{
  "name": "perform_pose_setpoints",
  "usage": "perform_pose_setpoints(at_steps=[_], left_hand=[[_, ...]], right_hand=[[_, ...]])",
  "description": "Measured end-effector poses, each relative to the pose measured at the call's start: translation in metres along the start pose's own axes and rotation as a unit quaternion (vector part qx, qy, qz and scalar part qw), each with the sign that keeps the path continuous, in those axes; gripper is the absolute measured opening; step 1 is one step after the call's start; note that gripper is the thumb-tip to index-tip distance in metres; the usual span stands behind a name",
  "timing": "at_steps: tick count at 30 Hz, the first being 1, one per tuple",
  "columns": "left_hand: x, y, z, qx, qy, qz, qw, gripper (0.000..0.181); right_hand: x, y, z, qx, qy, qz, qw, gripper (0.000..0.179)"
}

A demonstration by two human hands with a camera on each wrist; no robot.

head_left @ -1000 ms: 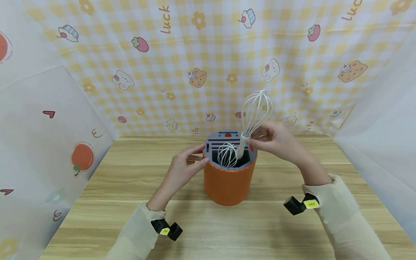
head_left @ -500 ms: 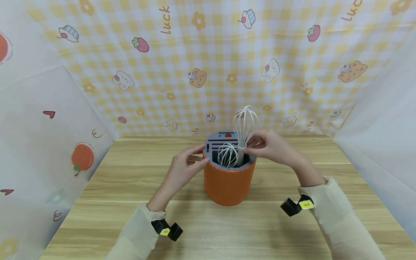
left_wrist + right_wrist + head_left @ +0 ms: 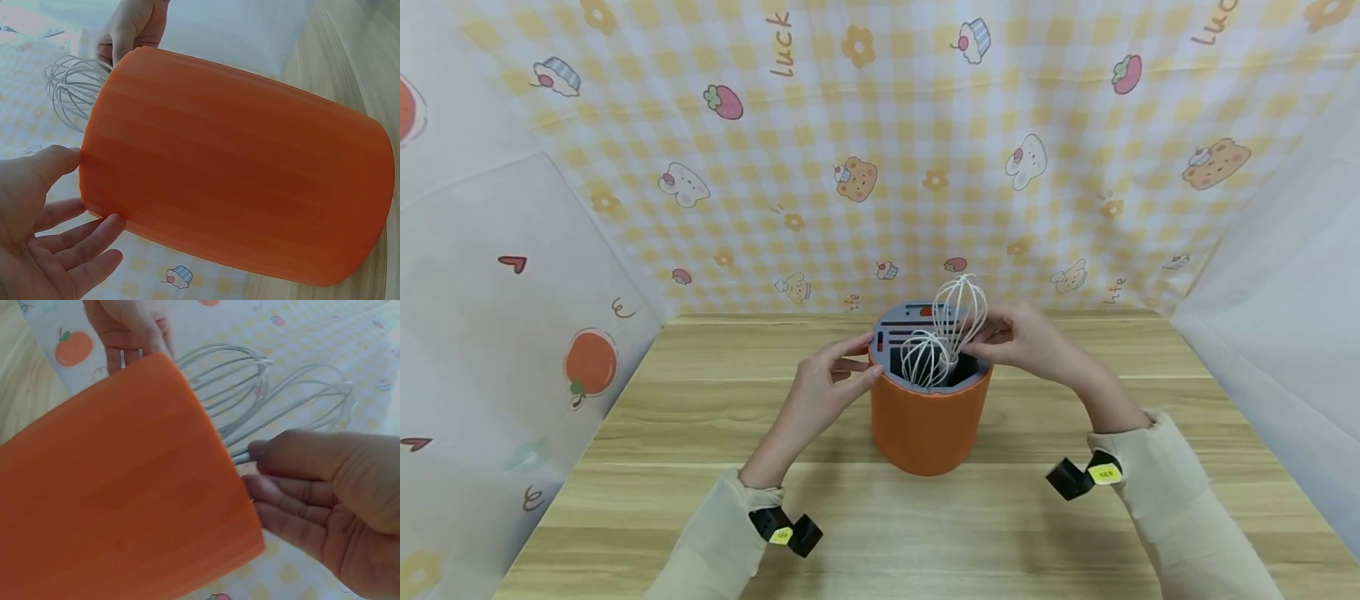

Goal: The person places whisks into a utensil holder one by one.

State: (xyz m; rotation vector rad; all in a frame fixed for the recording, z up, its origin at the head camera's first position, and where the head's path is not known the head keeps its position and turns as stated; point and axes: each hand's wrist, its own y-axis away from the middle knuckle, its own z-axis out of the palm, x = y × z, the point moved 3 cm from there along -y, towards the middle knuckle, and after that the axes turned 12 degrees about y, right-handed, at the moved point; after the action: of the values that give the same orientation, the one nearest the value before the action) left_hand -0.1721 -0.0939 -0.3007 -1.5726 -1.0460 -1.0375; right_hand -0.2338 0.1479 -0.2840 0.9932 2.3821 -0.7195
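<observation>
An orange cylindrical knife and utensil holder point(image 3: 925, 433) with a grey slotted top stands upright on the table. My left hand point(image 3: 820, 387) rests on its left rim; the left wrist view shows the thumb and fingertips touching it with fingers loosely spread. Two white whisks stand in the front compartment. One whisk point(image 3: 926, 358) sits low; the other whisk point(image 3: 951, 354) rises higher, tilted to the right, its handle hidden inside. My right hand point(image 3: 1033, 346) is at the right rim, fingers loosely bent. In the right wrist view its thumb point(image 3: 294, 453) is beside the taller whisk's wires.
The wood-grain table point(image 3: 760, 350) extends around the holder. A yellow checked cloth point(image 3: 820, 125) hangs behind, and white printed sheets point(image 3: 497, 333) stand at both sides. Several narrow slots are in the holder's top behind the whisks.
The taller whisk has gone down into the holder, lowered by my right hand, then dropped further and leaned over as the fingers let go. My left hand has stayed on the rim.
</observation>
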Motion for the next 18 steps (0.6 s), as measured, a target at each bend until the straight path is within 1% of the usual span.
perform_pose_setpoints(at_steps=[7, 10, 16, 18], left_hand=[[-0.002, -0.001, 0.0, 0.0, 0.007, 0.0, 1.0, 0.044], [-0.002, -0.001, 0.0, 0.001, 0.007, -0.005, 1.0, 0.044], [0.001, 0.0, 0.0, 0.003, -0.001, -0.003, 1.0, 0.043], [0.001, 0.0, 0.0, 0.003, -0.003, -0.006, 1.0, 0.044]], right_hand=[[0.0, 0.004, -0.01, -0.027, 0.023, 0.003, 0.9994, 0.02], [0.0, 0.006, -0.014, -0.028, 0.022, 0.005, 0.9994, 0.022], [0.002, 0.008, -0.018, -0.031, 0.039, 0.025, 0.9984, 0.03], [0.003, 0.009, -0.019, -0.032, 0.037, 0.03, 0.9984, 0.031]])
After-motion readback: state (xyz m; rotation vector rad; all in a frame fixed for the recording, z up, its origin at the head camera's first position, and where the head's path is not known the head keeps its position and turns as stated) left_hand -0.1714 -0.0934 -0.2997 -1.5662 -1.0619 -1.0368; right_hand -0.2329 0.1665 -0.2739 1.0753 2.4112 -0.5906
